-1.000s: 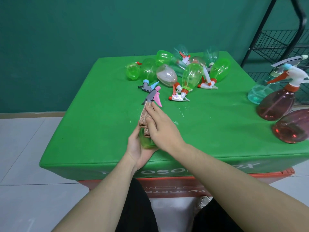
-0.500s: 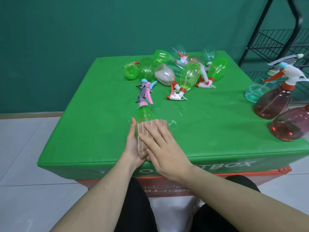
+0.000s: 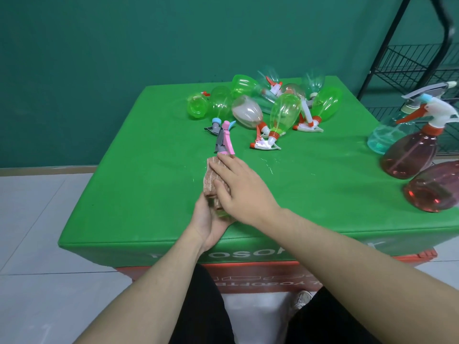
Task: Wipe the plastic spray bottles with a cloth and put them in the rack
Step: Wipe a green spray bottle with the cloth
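The cloth [image 3: 214, 175] is back up the bottle [image 3: 221, 211] again: half a second ago it sat wrapped low around the body near the table edge, and now the right hand [image 3: 242, 188] has slid it up toward the neck, fingers flat and together, pressing the cloth down just below the pink and grey trigger [image 3: 224, 140]. The bottle lies lengthwise at centre frame, nozzle pointing away, its green base cradled in the left hand [image 3: 208, 223], whose fingers curl up around it from underneath. That reads as a second up-stroke on the same bottle, so the wipe is under way and the rack step for this one is not yet due.

Above centre a pile of bottles [image 3: 268, 105] lies jumbled on the green table [image 3: 149, 189], most green, some clear, triggers tangled together; those look unwiped. At the right edge stand a teal bottle [image 3: 387, 135] and a red bottle [image 3: 409, 155], with another red one [image 3: 434, 187] lying below them. The black wire rack [image 3: 417, 60] sits in the upper right, and those three crowd the path toward it. A few wet streaks [image 3: 269, 167] glint right of the hands.
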Demonstrator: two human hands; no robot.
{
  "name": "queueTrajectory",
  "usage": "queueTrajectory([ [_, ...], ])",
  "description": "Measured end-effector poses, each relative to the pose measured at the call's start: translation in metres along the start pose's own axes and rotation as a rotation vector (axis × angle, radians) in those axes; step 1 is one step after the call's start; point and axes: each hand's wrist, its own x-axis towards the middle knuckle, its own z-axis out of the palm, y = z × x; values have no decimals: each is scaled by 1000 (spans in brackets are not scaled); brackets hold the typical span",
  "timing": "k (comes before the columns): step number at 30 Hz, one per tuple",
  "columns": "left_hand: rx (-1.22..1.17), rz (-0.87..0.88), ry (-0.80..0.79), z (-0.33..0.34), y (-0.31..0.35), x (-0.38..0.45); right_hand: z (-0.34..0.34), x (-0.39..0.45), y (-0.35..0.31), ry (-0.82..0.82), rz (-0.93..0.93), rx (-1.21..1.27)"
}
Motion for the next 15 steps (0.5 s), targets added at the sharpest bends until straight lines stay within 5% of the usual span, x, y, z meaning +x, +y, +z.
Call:
queueTrajectory([
  [8, -1, -20, -3, 1, -2, 0, -2, 19, 3, -66, 216, 231],
  [15, -100, 8, 17, 1, 0, -3, 8, -5, -5, 24, 23, -70],
])
